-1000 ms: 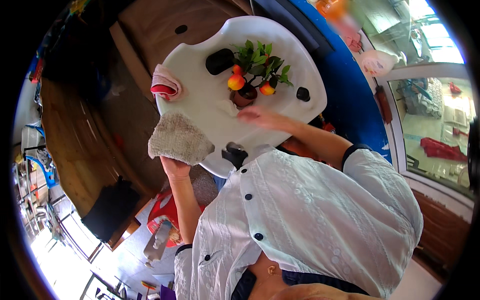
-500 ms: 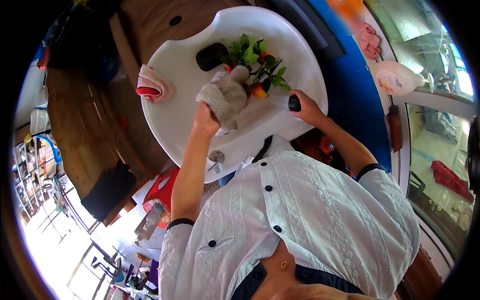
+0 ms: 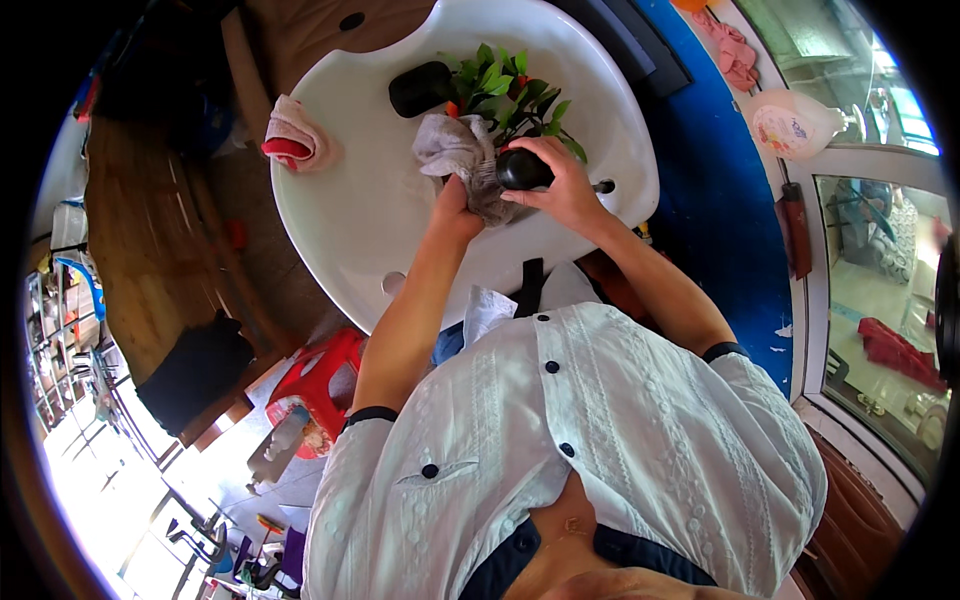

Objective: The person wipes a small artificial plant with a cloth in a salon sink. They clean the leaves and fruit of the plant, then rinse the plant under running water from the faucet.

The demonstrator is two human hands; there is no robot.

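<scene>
pale pink bottle (image 3: 800, 125) with perhaps a colourful label, upper right

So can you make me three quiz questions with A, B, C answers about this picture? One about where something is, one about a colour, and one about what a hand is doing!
1. Where is the pink and red cloth?
A. On the left rim of the white basin
B. On the red stool
C. On the blue wall

2. What colour is the round thing in the right hand?
A. Yellow
B. Black
C. White

3. What is the left hand doing?
A. Resting flat on the shirt
B. Hanging open with nothing in it
C. Holding a grey rag against the round thing

Answers:
1. A, the cloth is draped over the basin's left edge.
2. B, it shows dark and shiny between the fingers.
3. C, the rag is bunched above the left hand and meets the black round thing.
</scene>
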